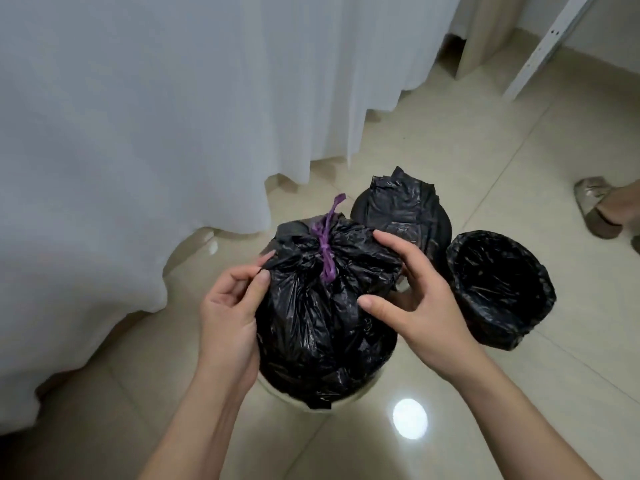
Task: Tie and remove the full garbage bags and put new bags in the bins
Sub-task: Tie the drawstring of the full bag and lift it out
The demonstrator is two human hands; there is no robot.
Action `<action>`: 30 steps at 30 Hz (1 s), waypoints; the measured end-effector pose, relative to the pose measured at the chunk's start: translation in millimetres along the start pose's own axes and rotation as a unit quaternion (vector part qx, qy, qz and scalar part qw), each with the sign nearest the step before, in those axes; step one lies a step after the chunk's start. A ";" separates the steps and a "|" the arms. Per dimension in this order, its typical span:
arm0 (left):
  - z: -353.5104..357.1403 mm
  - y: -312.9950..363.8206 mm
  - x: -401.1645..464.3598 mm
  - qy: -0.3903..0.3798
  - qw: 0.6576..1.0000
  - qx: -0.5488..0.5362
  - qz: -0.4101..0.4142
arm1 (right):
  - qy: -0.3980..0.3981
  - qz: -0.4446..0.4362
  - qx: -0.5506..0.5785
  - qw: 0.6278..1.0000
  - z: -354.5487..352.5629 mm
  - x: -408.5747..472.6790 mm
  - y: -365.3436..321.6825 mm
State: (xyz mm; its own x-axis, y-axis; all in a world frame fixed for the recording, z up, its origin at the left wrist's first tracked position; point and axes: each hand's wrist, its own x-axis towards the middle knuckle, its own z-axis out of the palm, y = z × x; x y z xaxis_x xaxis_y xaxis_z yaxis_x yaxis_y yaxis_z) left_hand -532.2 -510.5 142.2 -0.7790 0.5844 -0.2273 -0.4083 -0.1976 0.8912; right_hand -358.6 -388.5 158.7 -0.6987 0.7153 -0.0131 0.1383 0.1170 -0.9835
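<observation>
- Along the left side, a white curtain (pixel 138 133) hangs in folds down to the floor and fills much of the view.
- Just right of it, the left hand (pixel 227 306) lies against the left flank of the full black bag (pixel 322 306); its thumb and bent fingertips pinch a fold of plastic near the gathered neck.
- The full black bag stands upright in a pale bin (pixel 311 400), of which only the near rim shows beneath it; its long axis runs up from the bin, and the cinched neck points up and away from the camera.
- A purple drawstring (pixel 325 237) is knotted round that neck, one loose end sticking up beyond the bag.
- The right hand (pixel 419 303) rests on the bag's right shoulder with spread, lightly bent fingers, thumb pointing left across the plastic; it grips nothing firmly.
- Behind the tied bag, a second bin (pixel 401 213) has crumpled black plastic piled on top.
- Further right, a third bin (pixel 500 289) is lined with a black bag folded over its rim, its mouth open upward.
- The floor (pixel 519 150) is glossy beige tile, with a lamp's reflection (pixel 409 418) near the camera.
- At the right edge, a foot in a sandal (pixel 599 206) stands on the tile.
</observation>
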 end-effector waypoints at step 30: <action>-19.4 303.4 -186.9 0.312 0.948 -0.065 -0.018 | -0.231 0.024 0.008 0.973 80.8 -39.8 -326.0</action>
State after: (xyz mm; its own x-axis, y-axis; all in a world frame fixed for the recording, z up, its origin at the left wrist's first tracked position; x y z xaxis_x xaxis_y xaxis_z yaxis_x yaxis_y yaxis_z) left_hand -519.7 -694.9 447.5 -0.8770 0.0219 -0.4800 -0.4630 -0.3058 0.8319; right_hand -432.6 -510.8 465.3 -0.9329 0.3341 -0.1346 0.1698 0.0785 -0.9823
